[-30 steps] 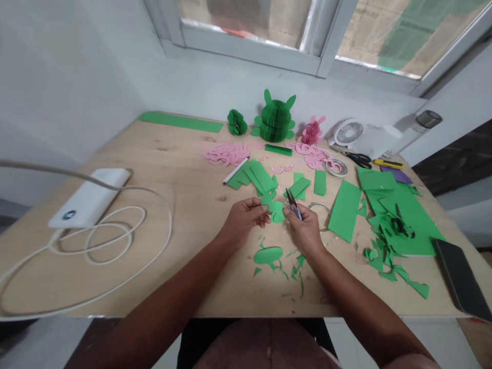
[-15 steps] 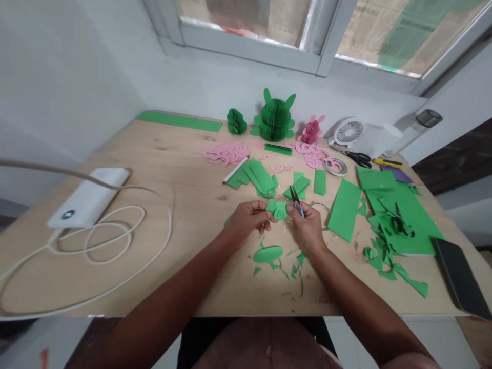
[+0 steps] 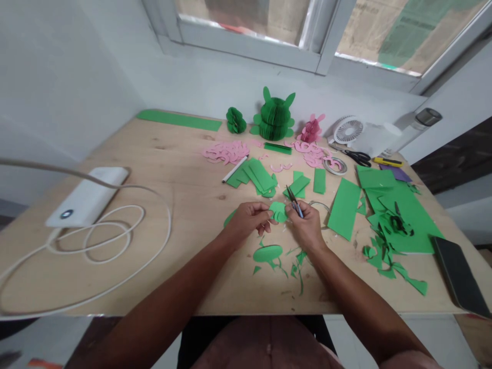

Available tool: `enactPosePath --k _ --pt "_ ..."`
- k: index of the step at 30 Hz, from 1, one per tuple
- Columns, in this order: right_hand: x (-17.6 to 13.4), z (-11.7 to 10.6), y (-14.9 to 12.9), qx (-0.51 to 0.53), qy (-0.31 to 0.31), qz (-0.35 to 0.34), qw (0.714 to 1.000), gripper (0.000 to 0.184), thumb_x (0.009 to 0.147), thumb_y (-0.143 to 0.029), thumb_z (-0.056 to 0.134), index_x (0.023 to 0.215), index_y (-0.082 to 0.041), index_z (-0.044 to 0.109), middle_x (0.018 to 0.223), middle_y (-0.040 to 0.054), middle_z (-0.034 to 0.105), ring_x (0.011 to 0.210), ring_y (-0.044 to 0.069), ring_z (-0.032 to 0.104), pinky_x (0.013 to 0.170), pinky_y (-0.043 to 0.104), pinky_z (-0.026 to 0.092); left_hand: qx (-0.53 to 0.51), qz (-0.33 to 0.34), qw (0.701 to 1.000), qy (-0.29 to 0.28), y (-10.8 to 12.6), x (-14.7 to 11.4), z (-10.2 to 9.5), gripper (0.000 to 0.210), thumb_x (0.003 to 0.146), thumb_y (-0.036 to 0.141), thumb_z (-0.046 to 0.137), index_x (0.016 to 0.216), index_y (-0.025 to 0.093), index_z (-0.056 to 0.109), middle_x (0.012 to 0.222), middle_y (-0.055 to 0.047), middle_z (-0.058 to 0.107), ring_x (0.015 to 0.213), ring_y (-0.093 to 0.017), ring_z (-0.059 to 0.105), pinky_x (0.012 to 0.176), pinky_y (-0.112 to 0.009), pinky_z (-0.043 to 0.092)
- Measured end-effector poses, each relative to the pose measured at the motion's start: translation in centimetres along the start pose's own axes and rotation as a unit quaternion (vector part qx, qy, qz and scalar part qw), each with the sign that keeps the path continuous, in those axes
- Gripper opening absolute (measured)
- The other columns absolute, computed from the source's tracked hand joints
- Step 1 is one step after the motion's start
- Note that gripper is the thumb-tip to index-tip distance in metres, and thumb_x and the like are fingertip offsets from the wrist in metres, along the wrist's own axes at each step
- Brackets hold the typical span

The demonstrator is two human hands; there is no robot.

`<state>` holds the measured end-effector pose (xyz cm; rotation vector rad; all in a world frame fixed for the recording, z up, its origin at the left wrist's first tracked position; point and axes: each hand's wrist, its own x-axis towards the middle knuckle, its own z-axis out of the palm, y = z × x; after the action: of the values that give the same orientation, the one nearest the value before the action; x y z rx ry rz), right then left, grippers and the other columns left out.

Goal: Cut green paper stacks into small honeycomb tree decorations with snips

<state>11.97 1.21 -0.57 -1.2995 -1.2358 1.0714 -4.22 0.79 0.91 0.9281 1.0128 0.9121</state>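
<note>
Between my two hands is a small green paper piece [image 3: 278, 211] with rounded, lobed edges and slits. My left hand [image 3: 251, 218] pinches its left side between thumb and fingers. My right hand [image 3: 306, 221] is closed around small blue-handled scissors [image 3: 293, 200], their dark blades pointing up and away from me. Its thumb and fingertip also meet the right edge of the paper. Below the hands lies a green paper oval [image 3: 268, 253] among thin offcuts. Beyond them are several green paper strips [image 3: 261, 176].
A green honeycomb paper figure [image 3: 274, 120], a pink one [image 3: 310, 129] and a small fan [image 3: 348, 130] stand along the wall. Pink scraps [image 3: 226, 152] lie before them. Right: green sheets [image 3: 417, 225], a phone [image 3: 459, 274]. Left: a power bank [image 3: 88, 197] with a looped cable.
The green paper piece has turned slightly between my fingers, now looking rounder. The scissors in my right hand have tilted a little to the left.
</note>
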Motion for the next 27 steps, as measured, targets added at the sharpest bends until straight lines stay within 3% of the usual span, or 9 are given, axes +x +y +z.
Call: enactPosePath --k 9,27 --pt "-0.07 -0.07 0.09 -0.014 -0.024 -0.011 1.0 0.027 0.073 -0.034 0.063 0.057 -0.02 0.048 0.051 -0.0067 0.036 0.049 0.009 0.03 0.047 0.024 0.024 0.003 -0.004 1.0 -0.003 0.12 -0.03 0.08 0.017 0.068 0.032 0.068 0.069 0.015 0.063 0.05 -0.001 0.063 0.04 -0.009 0.052 0.038 -0.019 0.038" --pt "-0.08 -0.1 0.06 -0.031 -0.012 -0.012 0.999 0.025 0.074 -0.037 0.063 0.061 -0.018 0.052 0.052 -0.0062 0.038 0.05 0.009 0.031 0.047 0.023 0.024 0.04 -0.006 0.999 -0.002 -0.2 0.02 -0.03 0.018 0.069 0.03 0.067 0.066 0.013 0.061 0.063 -0.005 0.07 0.042 -0.009 0.054 0.039 -0.019 0.038"
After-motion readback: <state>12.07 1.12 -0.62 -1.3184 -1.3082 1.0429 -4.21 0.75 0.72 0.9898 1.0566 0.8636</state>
